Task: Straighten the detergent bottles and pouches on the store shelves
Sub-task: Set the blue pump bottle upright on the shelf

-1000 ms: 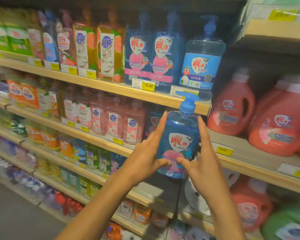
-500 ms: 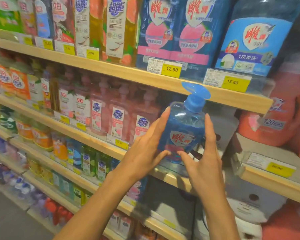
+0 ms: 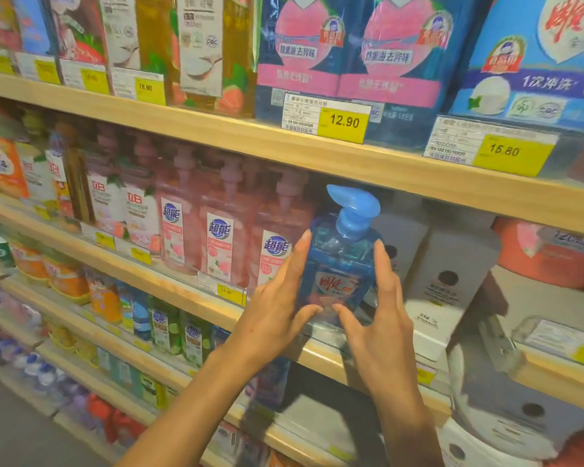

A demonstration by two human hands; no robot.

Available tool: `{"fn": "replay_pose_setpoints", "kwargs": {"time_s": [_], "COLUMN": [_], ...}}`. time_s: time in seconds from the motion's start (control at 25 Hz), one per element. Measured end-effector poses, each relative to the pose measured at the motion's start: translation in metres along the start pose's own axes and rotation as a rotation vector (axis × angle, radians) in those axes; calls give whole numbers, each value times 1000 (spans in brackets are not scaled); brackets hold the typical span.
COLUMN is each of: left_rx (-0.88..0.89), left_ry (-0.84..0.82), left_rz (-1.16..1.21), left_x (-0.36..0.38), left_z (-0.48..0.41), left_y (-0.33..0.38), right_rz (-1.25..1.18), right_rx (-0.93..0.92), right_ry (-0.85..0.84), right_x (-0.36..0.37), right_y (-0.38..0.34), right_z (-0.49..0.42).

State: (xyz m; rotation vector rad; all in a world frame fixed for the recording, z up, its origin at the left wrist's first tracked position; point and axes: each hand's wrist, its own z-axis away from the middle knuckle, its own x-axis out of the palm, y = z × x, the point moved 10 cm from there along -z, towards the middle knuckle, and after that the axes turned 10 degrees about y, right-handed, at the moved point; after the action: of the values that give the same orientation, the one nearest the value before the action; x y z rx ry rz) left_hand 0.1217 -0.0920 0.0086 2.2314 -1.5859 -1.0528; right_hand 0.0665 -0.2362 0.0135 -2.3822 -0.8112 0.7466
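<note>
A clear blue pump bottle (image 3: 340,261) with a blue pump head and a red-and-white label stands upright at the front of the second wooden shelf (image 3: 196,291). My left hand (image 3: 280,305) presses its left side and my right hand (image 3: 378,308) its right side, thumbs meeting under the label. Left of it stand three pink pump bottles (image 3: 216,230) in a row. Dark blue refill pouches (image 3: 348,52) stand on the shelf above.
White boxes (image 3: 449,274) sit just right of the blue bottle, with an orange jug (image 3: 550,254) beyond. Yellow price tags (image 3: 343,123) line the top shelf edge. Lower shelves hold orange and green bottles (image 3: 169,328). The grey floor shows at bottom left.
Both hands have carried the blue bottle from in front of the shelves back and down onto the second shelf beside the pink bottles. The view has moved closer.
</note>
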Motion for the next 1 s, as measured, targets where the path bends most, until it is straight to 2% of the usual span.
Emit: {"fn": "replay_pose_setpoints", "kwargs": {"time_s": [0.32,0.6,0.84,1.0], "left_rx": [8,-6,-70,-79], "left_ry": [-17,-81,-113,-215], "left_rz": [-15,-344,-382,-423], "left_x": [6,10,12,-1], "left_z": [-7,-23,-30,-29], "left_y": [-7,-10,-12,-4], "right_rz": [-45,17,117,207], "right_rx": [114,247,292,267], "right_ry": [-47,-68,-71,-128], "right_x": [14,18,22,10], "right_y": [21,29,33,11], "right_z": [-2,-19,-21,-19]}}
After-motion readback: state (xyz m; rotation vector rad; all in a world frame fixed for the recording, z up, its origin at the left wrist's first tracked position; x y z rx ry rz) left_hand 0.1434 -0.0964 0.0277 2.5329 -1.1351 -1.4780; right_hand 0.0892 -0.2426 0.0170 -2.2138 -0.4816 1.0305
